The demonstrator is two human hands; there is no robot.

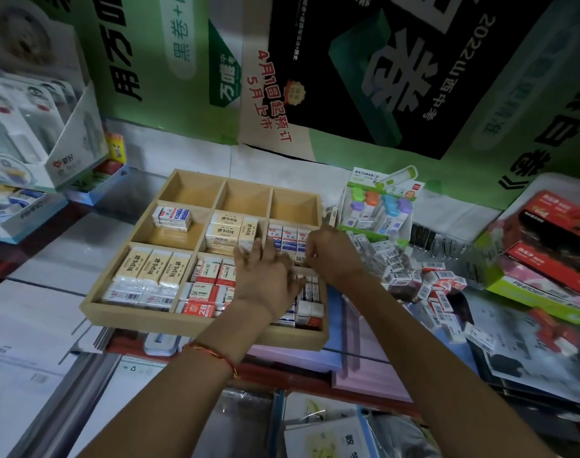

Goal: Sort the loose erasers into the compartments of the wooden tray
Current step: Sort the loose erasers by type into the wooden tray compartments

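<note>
Left hand (265, 276) is resting splayed across the wooden tray (133, 317). Right hand (328, 254) is curling beside erasers (288, 241) pointing away; grip indiscernible.

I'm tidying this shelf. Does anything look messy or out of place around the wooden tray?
A heap of loose erasers lies jumbled right of the wooden tray, tipped every way. Inside the tray the stacks look orderly; its three far compartments hold nothing.
</note>
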